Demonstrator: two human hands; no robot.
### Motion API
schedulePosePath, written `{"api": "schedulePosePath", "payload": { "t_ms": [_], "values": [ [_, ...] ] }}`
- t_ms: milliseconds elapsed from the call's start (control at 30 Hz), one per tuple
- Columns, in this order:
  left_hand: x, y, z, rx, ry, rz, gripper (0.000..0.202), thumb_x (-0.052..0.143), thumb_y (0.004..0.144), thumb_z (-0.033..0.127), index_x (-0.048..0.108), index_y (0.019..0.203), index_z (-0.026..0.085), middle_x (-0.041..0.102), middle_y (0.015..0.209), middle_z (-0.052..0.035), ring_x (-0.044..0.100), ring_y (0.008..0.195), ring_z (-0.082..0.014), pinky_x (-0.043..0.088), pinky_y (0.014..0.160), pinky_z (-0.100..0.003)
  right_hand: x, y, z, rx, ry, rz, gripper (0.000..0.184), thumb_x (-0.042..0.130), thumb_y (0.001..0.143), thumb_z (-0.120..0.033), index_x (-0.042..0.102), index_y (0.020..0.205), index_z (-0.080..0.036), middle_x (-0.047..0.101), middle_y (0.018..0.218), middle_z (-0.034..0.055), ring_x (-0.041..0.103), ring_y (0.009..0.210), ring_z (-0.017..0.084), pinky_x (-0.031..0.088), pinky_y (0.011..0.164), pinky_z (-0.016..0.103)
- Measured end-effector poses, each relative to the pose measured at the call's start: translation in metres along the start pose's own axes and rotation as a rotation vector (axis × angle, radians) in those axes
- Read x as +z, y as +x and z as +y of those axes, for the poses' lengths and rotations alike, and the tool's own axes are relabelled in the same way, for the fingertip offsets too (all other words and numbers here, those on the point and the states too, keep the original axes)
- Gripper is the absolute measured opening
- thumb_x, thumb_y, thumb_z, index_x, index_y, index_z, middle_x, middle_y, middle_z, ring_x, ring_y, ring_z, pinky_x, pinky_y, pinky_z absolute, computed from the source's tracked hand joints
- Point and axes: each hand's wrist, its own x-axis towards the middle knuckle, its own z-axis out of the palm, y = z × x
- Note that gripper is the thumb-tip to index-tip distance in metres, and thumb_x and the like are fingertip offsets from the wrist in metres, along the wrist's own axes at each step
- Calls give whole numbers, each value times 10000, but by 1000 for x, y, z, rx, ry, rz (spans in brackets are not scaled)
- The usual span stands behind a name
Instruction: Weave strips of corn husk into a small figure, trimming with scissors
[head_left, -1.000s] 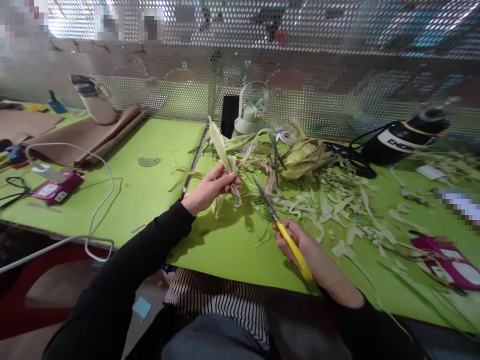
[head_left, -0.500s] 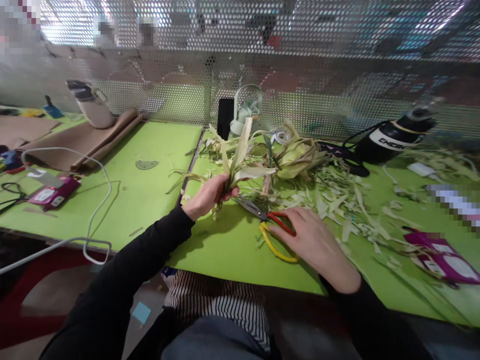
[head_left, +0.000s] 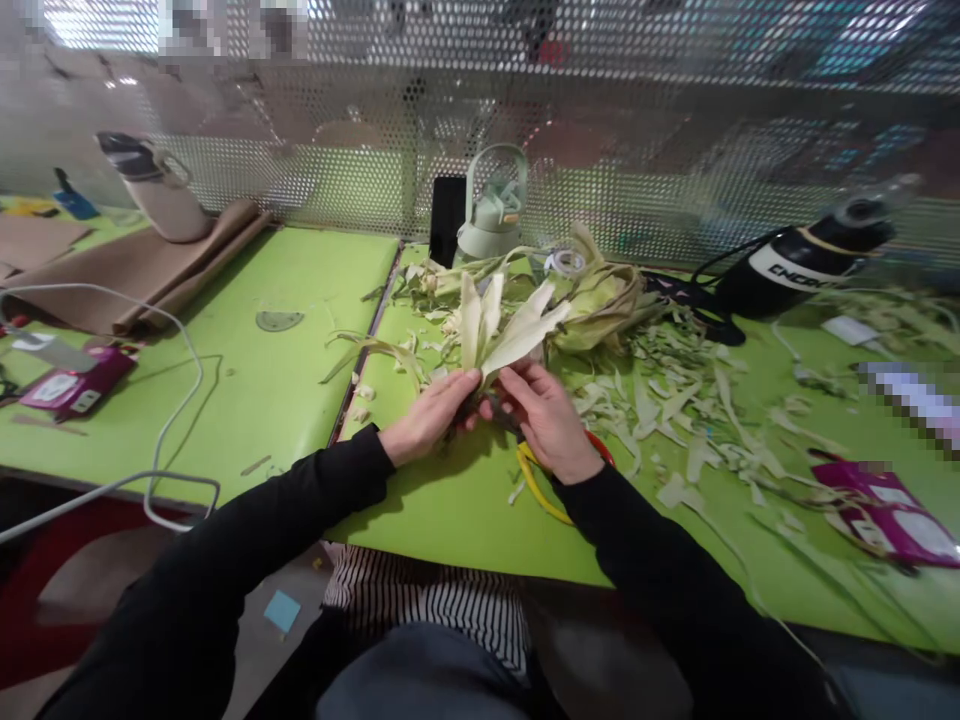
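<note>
My left hand point(head_left: 431, 415) is closed around the base of a bunch of pale corn husks point(head_left: 491, 330), whose pointed leaves fan upward. Against the right side of that bunch, my right hand point(head_left: 547, 415) pinches a broad husk leaf between thumb and fingers. Scissors point(head_left: 536, 485) with one yellow and one red handle lie on the green table beneath my right hand, their blades mostly hidden. Just beyond my hands rests a large bundle of husks point(head_left: 600, 310), with cut husk scraps point(head_left: 660, 390) strewn to its right.
A pale green bottle point(head_left: 491, 225) and a dark phone point(head_left: 448, 220) stand at the perforated screen point(head_left: 360, 130). A black bottle point(head_left: 802, 265) leans at the right, above a magenta packet point(head_left: 889, 510). To the left are brown paper point(head_left: 127, 275), a beige bottle point(head_left: 165, 195) and a white cable point(head_left: 169, 420).
My right hand has let go of the scissors, leaving them on the table, and has moved left and up to the husk bunch. My left hand still holds the bunch.
</note>
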Motion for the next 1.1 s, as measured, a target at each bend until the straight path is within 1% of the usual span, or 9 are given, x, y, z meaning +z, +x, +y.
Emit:
{"api": "schedulePosePath", "payload": {
  "t_ms": [167,300,400,467,633,733,833,967,1100],
  "values": [
    [8,-4,3,-20,28,5,299,557,930,453,482,809,189,512,648,38,407,506,-61,290,467,-215,-9,-1,2,-11,-51,132,255,774,733,-383,595,796,-214,521,662,-78,425,535,52,357,508,195],
    [8,-5,8,-53,55,-36,345,512,947,466,471,758,180,481,619,44,368,485,-54,278,456,-204,-6,-4,1,45,-8,65,272,737,758,-396,596,916,-225,580,742,-59,499,590,73,425,565,215],
    [7,-6,9,-60,65,-54,356,482,961,462,476,752,175,483,615,42,368,475,-52,280,449,-201,-6,-5,2,60,-34,56,243,723,755,-379,569,856,-219,576,690,-57,515,582,89,438,581,240],
    [7,-6,7,-46,71,-50,357,467,972,455,483,757,170,490,618,38,382,480,-52,290,452,-197,-7,-4,5,25,-79,103,217,713,752,-365,562,782,-211,553,635,-58,476,542,86,392,534,236],
    [6,-2,3,19,-7,96,287,461,982,439,518,889,174,503,614,46,394,487,-56,291,459,-183,-10,-2,10,-85,-148,194,198,697,750,-349,601,670,-195,527,575,-44,416,502,87,326,478,244],
    [5,-1,4,35,2,46,303,614,894,467,519,890,179,490,622,52,389,488,-53,284,449,-189,-10,-1,11,-100,-150,212,196,672,761,-334,574,653,-203,512,561,-47,404,485,84,312,458,238],
    [5,-1,7,48,111,-13,327,713,818,445,532,839,175,461,600,60,373,487,-51,283,446,-199,-11,-2,11,-157,-176,204,152,655,777,-314,557,709,-219,512,588,-53,410,484,84,331,456,234],
    [7,-3,8,93,176,-12,402,605,881,516,492,714,169,470,591,45,375,495,-48,299,460,-198,-13,-5,11,-275,-233,157,118,659,808,-328,592,793,-232,509,620,-52,425,502,93,379,478,244],
    [7,-6,8,96,43,25,422,532,899,587,531,853,167,485,586,53,371,466,-47,279,434,-189,-15,-9,11,-389,-233,153,100,676,814,-326,638,804,-234,520,613,-43,422,501,104,372,464,257]
  ]
}}
